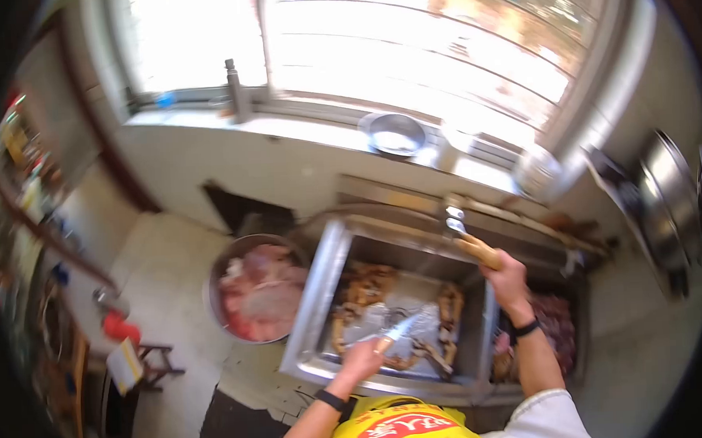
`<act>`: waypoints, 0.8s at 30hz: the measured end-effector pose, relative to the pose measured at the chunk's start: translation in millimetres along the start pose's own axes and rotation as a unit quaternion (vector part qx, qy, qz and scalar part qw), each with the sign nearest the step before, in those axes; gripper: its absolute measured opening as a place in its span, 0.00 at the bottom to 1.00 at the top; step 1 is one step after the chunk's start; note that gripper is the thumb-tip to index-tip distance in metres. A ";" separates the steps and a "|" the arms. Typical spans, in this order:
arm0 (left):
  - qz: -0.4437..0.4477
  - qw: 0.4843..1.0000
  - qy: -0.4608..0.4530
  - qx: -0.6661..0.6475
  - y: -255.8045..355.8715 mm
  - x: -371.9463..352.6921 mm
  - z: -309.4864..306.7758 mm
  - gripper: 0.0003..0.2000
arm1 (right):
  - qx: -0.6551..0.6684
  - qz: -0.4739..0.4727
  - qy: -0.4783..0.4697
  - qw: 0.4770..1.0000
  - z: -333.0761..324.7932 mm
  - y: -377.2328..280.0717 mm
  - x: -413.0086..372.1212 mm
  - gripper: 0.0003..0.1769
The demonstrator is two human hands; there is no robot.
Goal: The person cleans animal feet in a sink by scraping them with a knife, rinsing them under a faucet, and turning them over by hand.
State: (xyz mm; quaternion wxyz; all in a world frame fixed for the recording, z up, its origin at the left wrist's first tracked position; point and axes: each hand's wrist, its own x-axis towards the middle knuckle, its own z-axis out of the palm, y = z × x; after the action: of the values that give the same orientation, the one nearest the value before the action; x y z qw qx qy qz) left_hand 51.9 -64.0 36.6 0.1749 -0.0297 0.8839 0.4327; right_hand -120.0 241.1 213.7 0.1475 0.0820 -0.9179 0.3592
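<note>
My left hand point(363, 361) is closed around the light handle of a knife point(401, 331), its blade pointing up and right over the metal sink point(305, 334). Browned meat pieces point(369, 285) lie along the sides of that basin, around a wet metallic middle. Above the divider at the sink's right, my right hand point(505, 279) holds a browned, elongated piece point(478, 250) that reaches up toward the faucet point(454, 214). Whether the piece touches the faucet cannot be made out.
Left of the sink stands a round tub of pink meat point(262, 293). Dark red meat point(553, 327) fills the right basin. A metal bowl point(395, 135) rests on the windowsill. Pots point(667, 197) are at the right, a small stool point(158, 364) at lower left.
</note>
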 end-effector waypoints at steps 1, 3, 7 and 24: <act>0.021 0.999 0.012 -0.025 4.2 1.2 -0.7 0.17 | 0.000 -0.002 -0.006 1.000 -6.2 -3.2 -2.3 0.12; 0.029 0.999 -0.028 -0.023 7.9 17.0 6.4 0.18 | -0.002 0.003 -0.002 1.000 -12.4 0.9 -6.8 0.13; -0.024 0.995 -0.089 0.037 22.4 58.6 13.7 0.21 | -0.010 0.032 -0.009 0.999 -13.1 11.5 -4.1 0.14; 0.020 0.990 -0.024 0.140 81.3 261.5 10.2 0.19 | 0.059 0.007 -0.084 0.995 66.5 64.7 104.2 0.19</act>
State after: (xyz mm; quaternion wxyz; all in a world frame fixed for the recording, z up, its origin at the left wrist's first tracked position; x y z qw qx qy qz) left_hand -206.8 20.5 4.6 0.1901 0.0238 0.9318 0.3084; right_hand -249.0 238.2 160.4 0.0626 0.1138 -0.9048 0.4055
